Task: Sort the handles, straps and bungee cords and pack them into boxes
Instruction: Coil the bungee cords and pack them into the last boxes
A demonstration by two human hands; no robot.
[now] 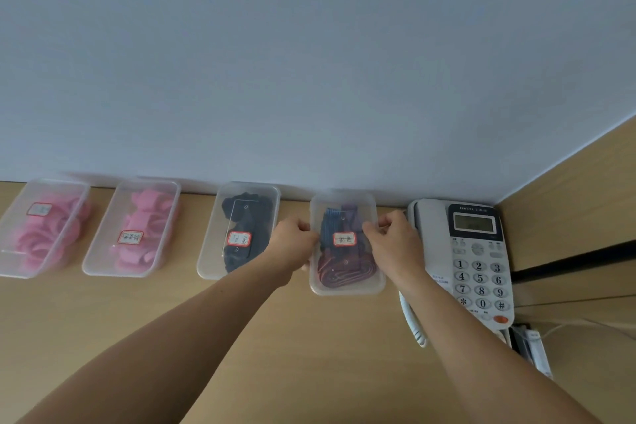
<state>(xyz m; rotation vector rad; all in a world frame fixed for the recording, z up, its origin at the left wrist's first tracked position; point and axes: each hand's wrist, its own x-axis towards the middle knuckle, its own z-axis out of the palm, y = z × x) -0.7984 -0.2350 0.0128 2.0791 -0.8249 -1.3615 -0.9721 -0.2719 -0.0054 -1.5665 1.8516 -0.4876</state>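
Box (347, 244) of dark-red and blue straps (344, 268), fourth from left, lidded and labelled, near the back of the desk (275, 337), just left of the phone (475, 262). Gripped on both sides: left hand (292, 244) curled on the left rim, right hand (392, 237) pinching the right rim. Probably pressing the lid shut or squaring the box into the row.

Risks: uneven pinch could pop one lid edge while the other seats. Right knuckles almost touching the phone, so a sideways shove could bump the handset or snag the coiled cord (413, 323). Left hand tight against the box of black straps (241, 234), easy to knock out of line.

Further left: two boxes of pink pieces (137, 234) (41, 234), lidded, labelled, well clear. Wall (309, 62) right behind the row, no room to push back.
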